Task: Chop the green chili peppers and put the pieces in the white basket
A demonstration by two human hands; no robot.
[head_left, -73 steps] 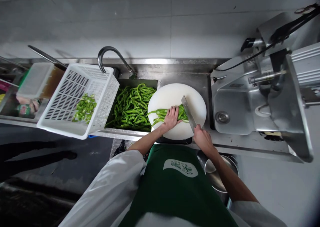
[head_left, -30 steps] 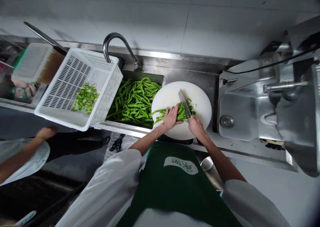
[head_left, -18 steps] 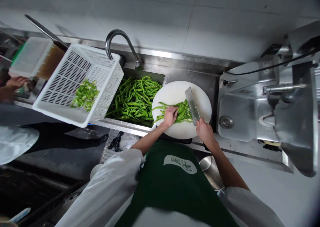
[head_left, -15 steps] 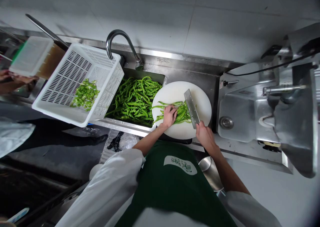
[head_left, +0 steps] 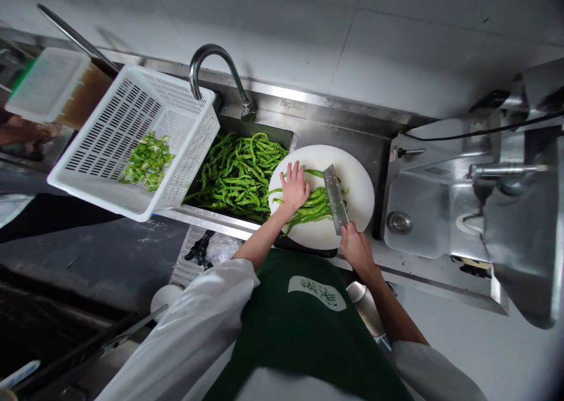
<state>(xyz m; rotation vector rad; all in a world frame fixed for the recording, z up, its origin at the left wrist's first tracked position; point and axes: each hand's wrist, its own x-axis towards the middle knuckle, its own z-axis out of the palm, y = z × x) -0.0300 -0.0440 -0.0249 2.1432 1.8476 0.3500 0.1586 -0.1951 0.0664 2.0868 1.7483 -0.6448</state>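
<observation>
My left hand [head_left: 295, 186] lies with its fingers spread over the left part of a bunch of long green peppers [head_left: 314, 206]. The peppers rest on a round white cutting board [head_left: 352, 171]. In my right hand [head_left: 355, 246] is the handle of a cleaver [head_left: 335, 197], its broad blade standing at the right end of the bunch. A few pale bits lie on the board right of the blade. Many whole green peppers [head_left: 247, 171] fill the sink basin left of the board.
A white slotted basket [head_left: 110, 198] with cut green pepper pieces [head_left: 148, 161] sits tilted at the left. A curved faucet [head_left: 220, 54] arches over the basin. At right stands a metal slicing machine [head_left: 418, 195]. Another person's hand [head_left: 33, 132] shows below a plastic tub [head_left: 50, 86] at far left.
My left hand has opened from a curled grip on the peppers to spread fingers and shifted slightly up-left. The cleaver stays at the bunch's right end. The camera view has tilted a little.
</observation>
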